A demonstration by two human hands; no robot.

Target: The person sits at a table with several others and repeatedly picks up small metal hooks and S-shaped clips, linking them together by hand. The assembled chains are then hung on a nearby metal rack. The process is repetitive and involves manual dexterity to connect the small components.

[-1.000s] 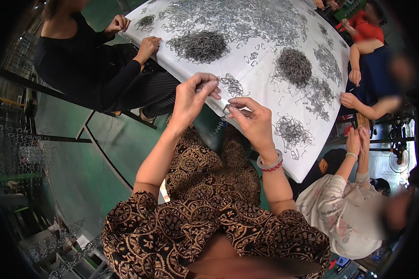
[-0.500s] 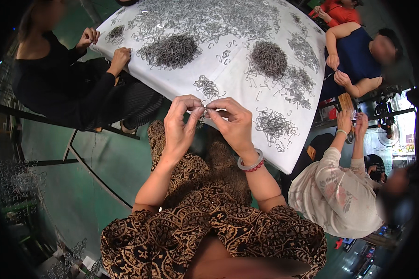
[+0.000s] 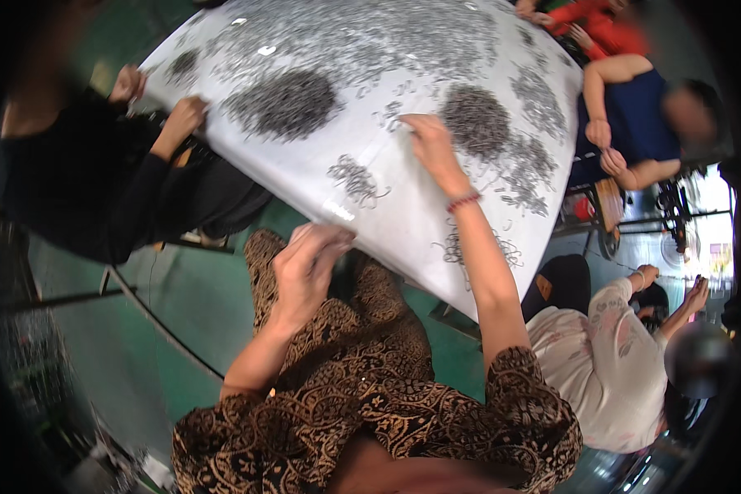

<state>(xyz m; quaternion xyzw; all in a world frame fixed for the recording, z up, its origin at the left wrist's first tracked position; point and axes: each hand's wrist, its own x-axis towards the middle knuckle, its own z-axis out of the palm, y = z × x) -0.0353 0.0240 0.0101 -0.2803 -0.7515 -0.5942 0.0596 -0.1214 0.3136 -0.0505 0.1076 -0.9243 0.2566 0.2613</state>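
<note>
My left hand is raised in front of the near edge of the white-covered table, its fingers bent and pressed together. What it pinches, if anything, is hidden and blurred. My right hand reaches out over the tabletop, fingers stretched forward and slightly apart, and nothing shows in them. Its fingertips are beside a few scattered hooks of thin grey metal. A small cluster of the same hooks lies between my two hands. My right forearm passes over another loose cluster of hooks.
Two dense dark heaps of hooks lie farther in, with a wide spread of hooks behind. A person in black sits left. At right are people in navy, red and a light top.
My hands were together in front of the table edge, pinching small metal pieces. They have parted: the right moved forward over the table, the left down and slightly left. The view has shifted.
</note>
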